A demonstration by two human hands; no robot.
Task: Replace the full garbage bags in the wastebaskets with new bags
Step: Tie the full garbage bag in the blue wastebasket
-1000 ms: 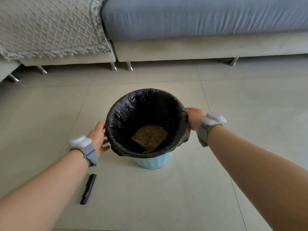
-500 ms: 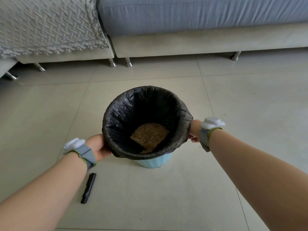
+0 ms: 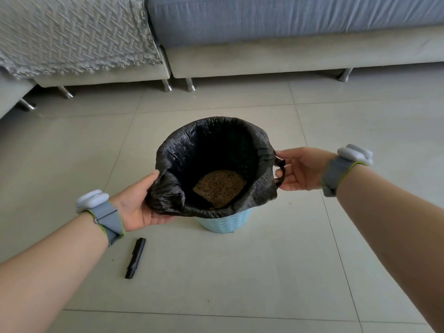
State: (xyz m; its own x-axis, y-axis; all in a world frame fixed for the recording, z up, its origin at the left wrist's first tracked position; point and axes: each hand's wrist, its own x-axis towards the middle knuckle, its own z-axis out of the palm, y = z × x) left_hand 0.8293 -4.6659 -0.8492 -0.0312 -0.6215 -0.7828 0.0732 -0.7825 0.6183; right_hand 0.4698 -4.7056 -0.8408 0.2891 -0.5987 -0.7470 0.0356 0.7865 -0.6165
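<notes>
A light blue woven wastebasket (image 3: pixel 224 221) stands on the tiled floor, mostly covered by a black garbage bag (image 3: pixel 189 150) lining it. A brown flat piece of rubbish (image 3: pixel 219 186) lies at the bag's bottom. My left hand (image 3: pixel 139 203) grips the bag's near-left edge, which is pulled off the rim and bunched. My right hand (image 3: pixel 300 168) pinches the bag's right edge, with a finger through its drawstring loop (image 3: pixel 280 169). The bag's mouth is lifted clear of the basket rim on both sides.
A folded black new bag (image 3: pixel 135 258) lies on the floor near my left forearm. A grey sofa (image 3: pixel 288 56) on metal legs runs along the back, with a woven grey throw (image 3: pixel 72 37) over its left section. Bare tiled floor surrounds the basket.
Both hands have taken hold of the bag's folded-over edge and pulled it up off the basket rim; the bag's mouth now stands loose above the basket.
</notes>
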